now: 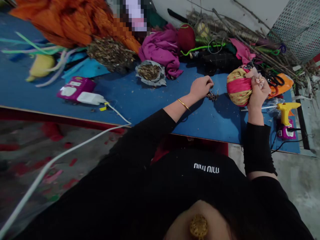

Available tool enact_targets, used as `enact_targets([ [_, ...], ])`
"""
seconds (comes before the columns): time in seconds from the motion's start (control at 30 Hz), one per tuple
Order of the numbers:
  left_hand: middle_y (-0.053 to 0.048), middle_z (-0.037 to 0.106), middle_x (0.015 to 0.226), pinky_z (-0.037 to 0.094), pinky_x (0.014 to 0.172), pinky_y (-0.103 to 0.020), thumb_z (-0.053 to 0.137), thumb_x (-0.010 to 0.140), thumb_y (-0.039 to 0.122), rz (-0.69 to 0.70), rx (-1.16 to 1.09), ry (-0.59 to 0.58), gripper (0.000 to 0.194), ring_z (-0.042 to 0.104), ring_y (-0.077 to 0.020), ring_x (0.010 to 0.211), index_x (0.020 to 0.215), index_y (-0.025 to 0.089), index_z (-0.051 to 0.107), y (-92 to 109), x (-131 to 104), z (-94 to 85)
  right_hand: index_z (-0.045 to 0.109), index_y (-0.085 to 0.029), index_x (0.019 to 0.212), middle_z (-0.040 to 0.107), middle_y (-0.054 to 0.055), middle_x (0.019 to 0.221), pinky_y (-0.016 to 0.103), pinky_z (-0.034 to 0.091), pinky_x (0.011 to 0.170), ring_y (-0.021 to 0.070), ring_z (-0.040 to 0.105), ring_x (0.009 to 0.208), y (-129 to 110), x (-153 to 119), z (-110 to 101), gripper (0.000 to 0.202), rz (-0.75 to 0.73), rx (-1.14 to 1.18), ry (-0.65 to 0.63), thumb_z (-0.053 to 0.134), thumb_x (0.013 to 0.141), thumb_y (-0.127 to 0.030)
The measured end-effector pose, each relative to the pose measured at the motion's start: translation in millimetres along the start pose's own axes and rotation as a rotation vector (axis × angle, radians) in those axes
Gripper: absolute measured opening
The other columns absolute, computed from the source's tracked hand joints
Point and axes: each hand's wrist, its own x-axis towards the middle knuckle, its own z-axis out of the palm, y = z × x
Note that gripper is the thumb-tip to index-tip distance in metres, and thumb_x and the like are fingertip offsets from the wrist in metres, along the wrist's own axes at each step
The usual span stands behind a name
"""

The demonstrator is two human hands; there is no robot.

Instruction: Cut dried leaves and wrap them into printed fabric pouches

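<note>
My right hand (260, 90) is closed around the gathered neck of a round stuffed fabric pouch (238, 87), patterned yellow with a broad pink band. The pouch is held at the right part of the blue table, its round side facing left. To its left, my left hand (201, 88) is low over the tabletop with its fingers curled together. Just beside and below those fingertips lies a small heap of dark dried plant bits (212, 96). Whatever the left fingers may pinch is hidden.
A yellow glue gun (285, 110), black-handled scissors (277, 79) and a purple box (287, 130) are at right. Crumpled paper with dried herbs (149, 72), purple cloth (160, 50), orange cloth (65, 20) and a purple-white power strip (77, 90) stand left. A white cable (75, 141) crosses the table edge.
</note>
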Motion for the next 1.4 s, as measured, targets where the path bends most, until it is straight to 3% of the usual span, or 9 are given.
enact_targets([
  [0.3,-0.004,0.075,0.08,0.053,0.079,-0.031,0.057,0.093,0.015,-0.01,-0.27,0.062,0.01,0.067,-0.0163,0.074,0.086,0.018,0.064,39.5,-40.7,-21.8,0.06,-0.025,0.074,0.055,0.0,0.074,0.038,0.057,0.078,0.0191,0.061,0.077,18.2,6.0,-4.2,0.041,-0.092,-0.139,-0.024,0.067,0.085,-0.064],
  [0.4,-0.001,0.076,0.078,0.054,0.074,-0.03,0.058,0.096,0.019,0.192,-0.308,-0.25,0.014,0.07,-0.0162,0.071,0.087,0.02,0.068,84.5,-96.7,0.8,0.06,-0.025,0.073,0.053,-0.001,0.071,0.037,0.057,0.075,0.0182,0.059,0.073,20.3,5.7,-3.0,0.041,-0.095,-0.107,-0.043,0.07,0.083,-0.063],
  [0.5,-0.003,0.08,0.088,0.056,0.065,-0.033,0.064,0.093,0.018,0.637,-0.176,-0.684,0.013,0.075,-0.0229,0.08,0.087,0.025,0.074,124.5,-147.1,36.0,0.061,-0.024,0.073,0.055,-0.001,0.072,0.037,0.057,0.078,0.0182,0.061,0.075,20.3,2.7,0.1,0.039,-0.073,-0.077,-0.072,0.072,0.081,-0.061],
  [0.63,-0.002,0.079,0.12,0.061,0.08,-0.029,0.065,0.084,-0.001,0.988,-0.135,-0.87,0.042,0.075,-0.0213,0.112,0.111,0.029,0.077,135.6,-165.1,52.3,0.065,-0.023,0.08,0.061,-0.001,0.076,0.04,0.059,0.083,0.0184,0.064,0.078,16.9,-4.6,4.2,0.037,-0.022,-0.086,-0.136,0.072,0.081,-0.06],
  [0.73,0.0,0.079,0.123,0.061,0.078,-0.029,0.067,0.091,0.01,1.012,-0.157,-0.72,0.03,0.076,-0.0199,0.108,0.11,0.032,0.077,117.8,-153.7,30.0,0.07,-0.023,0.088,0.067,0.001,0.083,0.043,0.059,0.09,0.0202,0.068,0.085,7.1,-12.9,6.9,0.036,-0.022,-0.092,-0.229,0.074,0.082,-0.058],
  [0.8,0.0,0.082,0.104,0.061,0.075,-0.028,0.066,0.099,0.027,0.888,-0.288,-0.428,0.012,0.078,-0.017,0.092,0.093,0.029,0.077,103.2,-143.5,7.1,0.072,-0.024,0.092,0.071,0.002,0.087,0.045,0.059,0.094,0.0208,0.069,0.088,-3.2,-20.1,9.3,0.034,-0.032,-0.083,-0.31,0.074,0.083,-0.057],
  [0.9,-0.003,0.079,0.091,0.059,0.082,-0.028,0.064,0.102,0.039,0.602,-0.391,0.165,0.025,0.075,-0.0151,0.086,0.086,0.022,0.072,84.0,-126.0,-23.5,0.074,-0.025,0.095,0.075,0.002,0.09,0.043,0.059,0.094,0.0208,0.07,0.088,-21.3,-33.3,14.1,0.033,-0.018,-0.09,-0.445,0.074,0.084,-0.056],
  [0.97,-0.005,0.077,0.095,0.057,0.083,-0.03,0.07,0.097,0.047,0.414,-0.322,0.398,0.028,0.071,-0.0162,0.088,0.092,0.02,0.071,73.0,-112.5,-34.8,0.076,-0.024,0.096,0.076,0.003,0.091,0.04,0.059,0.089,0.0206,0.07,0.086,-32.7,-42.3,17.6,0.032,-0.008,-0.125,-0.535,0.073,0.085,-0.053],
  [1.4,0.0,0.069,0.069,0.05,0.059,-0.023,0.07,0.092,0.036,0.024,-0.617,0.317,0.023,0.061,-0.0107,0.06,0.078,0.018,0.068,33.0,-88.8,-37.8,0.075,-0.023,0.109,0.076,0.001,0.099,0.036,0.054,0.086,0.022,0.069,0.091,-55.4,-47.7,14.1,0.039,-0.034,-0.316,-0.777,0.082,0.075,-0.04],
])
